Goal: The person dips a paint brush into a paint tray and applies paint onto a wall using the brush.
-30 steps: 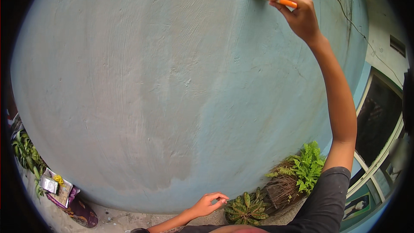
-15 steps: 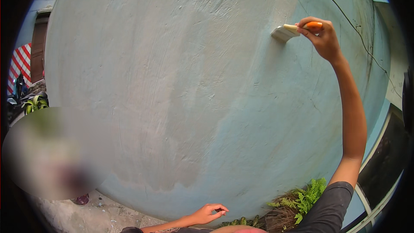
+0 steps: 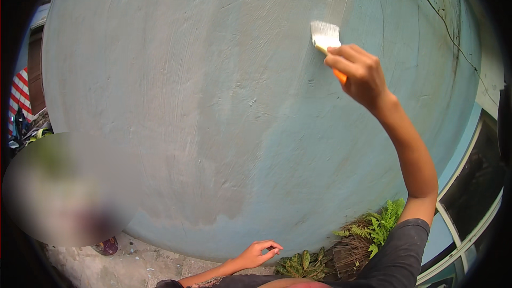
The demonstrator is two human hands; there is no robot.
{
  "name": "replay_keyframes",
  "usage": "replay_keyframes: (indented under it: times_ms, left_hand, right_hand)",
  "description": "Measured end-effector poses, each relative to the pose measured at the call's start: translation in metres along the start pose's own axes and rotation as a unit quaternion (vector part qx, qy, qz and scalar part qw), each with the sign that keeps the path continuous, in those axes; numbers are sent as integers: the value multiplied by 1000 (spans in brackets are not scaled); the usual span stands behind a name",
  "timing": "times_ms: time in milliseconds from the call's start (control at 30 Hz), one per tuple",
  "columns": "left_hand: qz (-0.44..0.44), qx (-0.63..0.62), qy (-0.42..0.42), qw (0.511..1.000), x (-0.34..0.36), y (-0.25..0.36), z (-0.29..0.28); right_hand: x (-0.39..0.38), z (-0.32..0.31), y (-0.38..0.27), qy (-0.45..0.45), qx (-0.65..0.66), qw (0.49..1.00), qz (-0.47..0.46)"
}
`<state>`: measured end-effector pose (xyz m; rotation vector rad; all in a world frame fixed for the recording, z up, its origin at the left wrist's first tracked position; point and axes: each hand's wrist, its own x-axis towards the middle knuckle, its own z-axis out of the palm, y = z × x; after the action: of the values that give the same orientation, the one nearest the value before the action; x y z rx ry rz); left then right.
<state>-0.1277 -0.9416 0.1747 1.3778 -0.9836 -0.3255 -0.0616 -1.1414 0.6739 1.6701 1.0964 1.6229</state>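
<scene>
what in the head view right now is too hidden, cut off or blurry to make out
Head view, in each case:
Paintbrush: part of its handle is hidden by the right hand.
Lower left: a blurred patch covers whatever lies there.
Fern: partly hidden by the dark sleeve.
Wall: its top is cut off by the upper edge.
Window: its right side is lost in the dark rim.

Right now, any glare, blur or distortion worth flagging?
Head view: heavily blurred at lower left, contents unreadable; head view: small glints on the wall near the top, light otherwise soft; head view: dark fisheye rim, wall's base bowed; head view: paintbrush in the right hand readable.
</scene>
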Motion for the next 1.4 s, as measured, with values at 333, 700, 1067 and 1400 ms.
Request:
replay_keyframes:
  times_ms: [333, 700, 1067, 1400]
  left_hand:
    - [27, 3, 5, 1000, 0, 9, 10]
    - [26, 1, 5, 1000, 6, 8, 24]
    - [31, 20, 31, 999, 0, 8, 23]
    - [7, 3, 21, 1000, 7, -1, 31]
  right_hand:
    - [-22, -14, -41, -155, 393, 861, 282]
    - [20, 4, 54, 23, 51, 998, 24]
    - [-48, 7, -97, -242, 419, 850, 211]
    - [115, -18, 197, 242, 4, 965, 103]
